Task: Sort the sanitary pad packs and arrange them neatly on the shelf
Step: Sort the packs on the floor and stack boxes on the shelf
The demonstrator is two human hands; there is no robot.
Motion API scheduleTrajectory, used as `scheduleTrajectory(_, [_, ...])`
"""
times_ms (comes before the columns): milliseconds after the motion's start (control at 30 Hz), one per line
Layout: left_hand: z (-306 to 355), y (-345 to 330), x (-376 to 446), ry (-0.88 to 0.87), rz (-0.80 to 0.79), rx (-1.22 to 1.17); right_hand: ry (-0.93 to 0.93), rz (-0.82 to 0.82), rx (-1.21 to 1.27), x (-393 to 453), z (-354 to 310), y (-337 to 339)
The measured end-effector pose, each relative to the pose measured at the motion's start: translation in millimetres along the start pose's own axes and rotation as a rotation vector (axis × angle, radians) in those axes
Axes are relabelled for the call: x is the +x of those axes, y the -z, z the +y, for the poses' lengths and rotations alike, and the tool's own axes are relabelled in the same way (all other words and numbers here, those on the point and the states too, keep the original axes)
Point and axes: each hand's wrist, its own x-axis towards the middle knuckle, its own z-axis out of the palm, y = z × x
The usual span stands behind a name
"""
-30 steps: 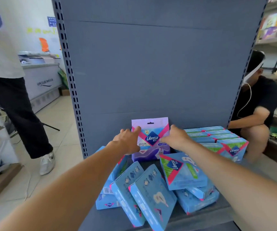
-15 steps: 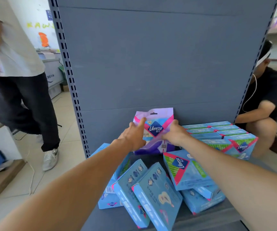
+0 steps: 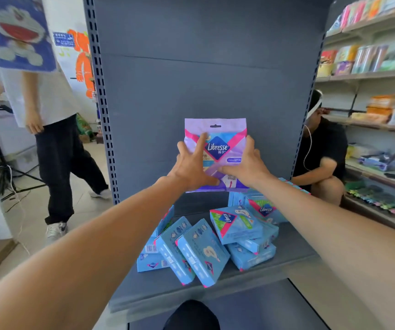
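Observation:
A purple Libresse pad pack [image 3: 215,129] hangs upright in the air in front of the grey back panel, above the shelf. My left hand [image 3: 191,165] grips its left side and my right hand [image 3: 244,163] grips its right side, thumbs across the front. Below it, several blue pad boxes [image 3: 201,248] lie jumbled on the grey shelf [image 3: 294,246]. More blue boxes [image 3: 265,210] stand in a row at the back right, partly hidden by my right arm.
A person in a white shirt and black trousers [image 3: 58,144] walks on the tiled floor to the left. Another person in black [image 3: 322,153] crouches behind the shelf unit at the right. Stocked shelves [image 3: 377,75] line the right wall. My dark knee [image 3: 191,315] shows at the bottom.
Both hands have lifted the purple pack off the shelf and up in front of the back panel. The person on the left has walked closer.

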Motion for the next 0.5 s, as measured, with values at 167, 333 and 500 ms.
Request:
scheduleTrajectory(167, [39,-13,-31,-0.053,-0.05,-0.055,-0.001,0.038,-0.011,-48,11,42])
scheduleTrajectory(333, [88,-38,-54,-0.174,-0.105,-0.089,-0.039,0.116,-0.133,-102,34,93])
scheduleTrajectory(500, [156,-84,-75,-0.318,-0.185,-0.112,-0.106,0.254,-0.293,-178,63,154])
